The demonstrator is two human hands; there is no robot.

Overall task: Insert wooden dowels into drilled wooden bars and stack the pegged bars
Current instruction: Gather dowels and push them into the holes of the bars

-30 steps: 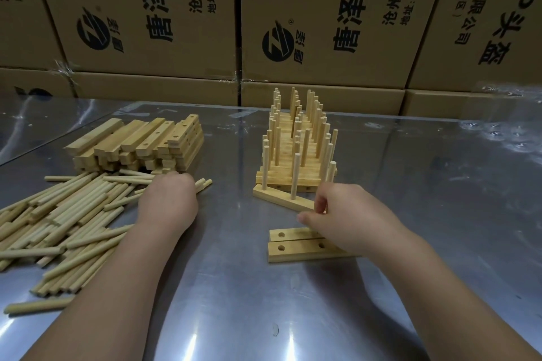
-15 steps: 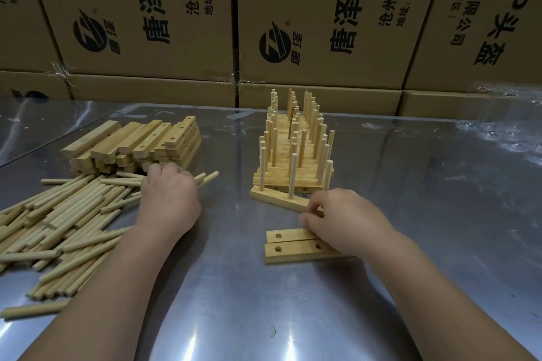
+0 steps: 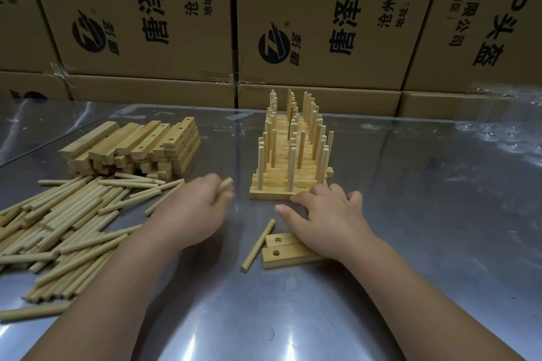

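Curled round one dowel, my left hand holds it, blurred, between the dowel pile and the two drilled bars. A second dowel lies just beside those bars, ready for a hole. My right hand is spread, holding nothing, fingertips at the front pegged bar, probably squaring it against the stack.

Bright, even indoor light falls from above. The steel table throws white streaks of glare along its near edge and hazy reflections farther back. Soft shadows lie under both forearms. The left hand and its dowel are motion-blurred; the cardboard boxes lean outward at the edges.
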